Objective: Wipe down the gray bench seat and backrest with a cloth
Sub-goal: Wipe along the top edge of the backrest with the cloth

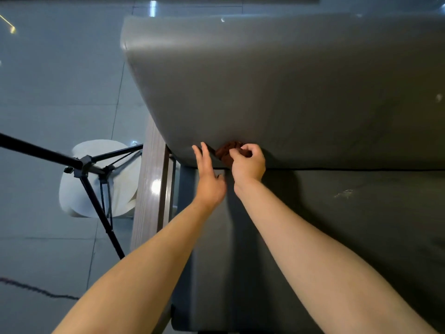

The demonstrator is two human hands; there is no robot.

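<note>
Right hand (248, 162) grips the bunched brown cloth (226, 151) at the backrest's (289, 92) lower left corner, above the seat (337, 225) seam. Left hand (209, 174) is spread beside it. A smudge (343, 193) on the seat suggests wiping remains.

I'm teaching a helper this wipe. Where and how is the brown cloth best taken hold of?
Take the brown cloth by its bunched outer folds, from the seat side, as the right hand does: its far face lies against the lower edge of the backrest.
</note>
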